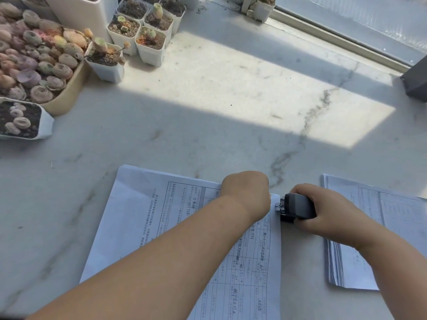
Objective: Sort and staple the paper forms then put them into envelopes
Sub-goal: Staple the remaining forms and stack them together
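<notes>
On the white, grey-veined marble counter point(208, 116), a thin set of printed paper forms point(143, 215) lies flat by the near edge, ruled into tables with handwritten entries. The left hand point(246, 192) rests on its far right corner, fingers curled down onto the sheet; whether they pinch the paper cannot be told. The right hand point(323, 211) has its grip wrapped round a small dark grey stapler point(297, 207) with a rounded, matte plastic body, its metal mouth closed over that same corner of the forms. Just beside, toward the near right corner of the counter, sits a thicker stack of forms point(360, 262), its layered edges showing. At the far left corner stand square white plastic pots point(150, 54) of rosette succulents in gritty soil, and a beige oval planter point(67, 95).
</notes>
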A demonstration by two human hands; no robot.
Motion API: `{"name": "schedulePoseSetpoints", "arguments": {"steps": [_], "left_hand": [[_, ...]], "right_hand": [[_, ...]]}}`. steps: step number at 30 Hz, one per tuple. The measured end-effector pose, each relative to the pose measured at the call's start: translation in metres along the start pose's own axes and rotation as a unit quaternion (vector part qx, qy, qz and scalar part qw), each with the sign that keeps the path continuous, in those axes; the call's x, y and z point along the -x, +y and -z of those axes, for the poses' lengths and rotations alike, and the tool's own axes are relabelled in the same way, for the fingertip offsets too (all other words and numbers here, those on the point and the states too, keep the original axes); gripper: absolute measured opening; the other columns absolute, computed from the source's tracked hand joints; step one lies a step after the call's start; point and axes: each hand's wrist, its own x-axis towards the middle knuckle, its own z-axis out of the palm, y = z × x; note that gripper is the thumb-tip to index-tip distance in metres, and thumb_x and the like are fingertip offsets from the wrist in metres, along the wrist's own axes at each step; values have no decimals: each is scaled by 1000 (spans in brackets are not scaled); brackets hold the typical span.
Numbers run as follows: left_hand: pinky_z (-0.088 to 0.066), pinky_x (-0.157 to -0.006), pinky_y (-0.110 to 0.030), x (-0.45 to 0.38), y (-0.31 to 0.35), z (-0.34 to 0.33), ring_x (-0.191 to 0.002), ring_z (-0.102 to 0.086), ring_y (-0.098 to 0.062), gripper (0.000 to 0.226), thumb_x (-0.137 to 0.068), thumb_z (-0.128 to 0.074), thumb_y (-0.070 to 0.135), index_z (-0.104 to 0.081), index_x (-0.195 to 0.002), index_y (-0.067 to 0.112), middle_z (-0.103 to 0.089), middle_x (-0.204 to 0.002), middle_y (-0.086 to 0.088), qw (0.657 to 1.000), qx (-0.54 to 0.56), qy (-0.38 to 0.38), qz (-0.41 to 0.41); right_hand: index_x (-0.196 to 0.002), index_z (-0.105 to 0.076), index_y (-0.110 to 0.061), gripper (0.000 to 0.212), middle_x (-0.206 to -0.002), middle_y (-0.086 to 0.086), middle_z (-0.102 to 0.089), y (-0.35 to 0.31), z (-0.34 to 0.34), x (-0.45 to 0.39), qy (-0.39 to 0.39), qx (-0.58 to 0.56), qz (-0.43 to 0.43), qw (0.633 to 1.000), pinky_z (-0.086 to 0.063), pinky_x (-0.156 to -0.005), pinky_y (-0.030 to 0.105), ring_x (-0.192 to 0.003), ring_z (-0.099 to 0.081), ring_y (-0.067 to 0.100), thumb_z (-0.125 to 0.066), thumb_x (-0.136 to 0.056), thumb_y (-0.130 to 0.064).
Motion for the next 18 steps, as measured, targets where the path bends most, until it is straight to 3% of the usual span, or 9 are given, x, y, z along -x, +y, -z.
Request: {"name": "schedulePoseSetpoints", "arguments": {"steps": [4,6,8,11,14,18], "left_hand": [[-31,-62,-26,4,0,-3,-79,-52,-20,12,-93,-50,17,-60,-92,23,-59,-89,3,1000,-8,-1,-3],[-31,-59,-25,5,-2,-5,-79,-52,-20,12,-93,-51,17,-62,-93,22,-59,-88,3,1000,-4,-6,2],[-33,-62,-25,7,-3,-5,-80,-54,-20,13,-93,-50,18,-63,-96,19,-60,-88,1,1000,7,-12,8],[-36,-68,-27,8,-2,-4,-87,-57,-22,16,-94,-49,21,-64,-99,16,-62,-94,-1,1000,15,-14,9],[-35,-69,-27,8,-2,-3,-94,-60,-23,17,-95,-49,23,-64,-100,16,-65,-100,-2,1000,19,-9,6],[-36,-71,-27,8,-2,-3,-96,-60,-24,20,-96,-48,27,-64,-101,16,-65,-102,-3,1000,21,1,-5]], "right_hand": [[-100,-59,-45,48,-103,-31,-59,-3,8,11,-25,-125,-7,992,-45,-80,16,-98,-55,-12,-64,-55,-62],[-105,-63,-40,47,-107,-24,-64,-11,9,11,46,-243,-37,968,-40,-87,16,-105,-54,-10,-57,-68,-69],[-98,-66,-29,33,-102,-13,-67,-19,4,-1,155,-305,-71,937,-39,-91,24,-105,-57,6,-49,-92,-57],[-96,-66,-20,40,-100,-8,-66,-35,-6,-21,207,-284,-108,930,-39,-90,31,-103,-57,13,-35,-101,-45],[-99,-63,-9,52,-101,5,-66,-39,-12,-33,190,-216,-142,947,-44,-88,41,-100,-58,23,-32,-100,-50],[-102,-62,-8,57,-102,6,-67,-39,-16,-38,187,-172,-155,955,-47,-89,44,-98,-58,25,-28,-99,-53]]}}
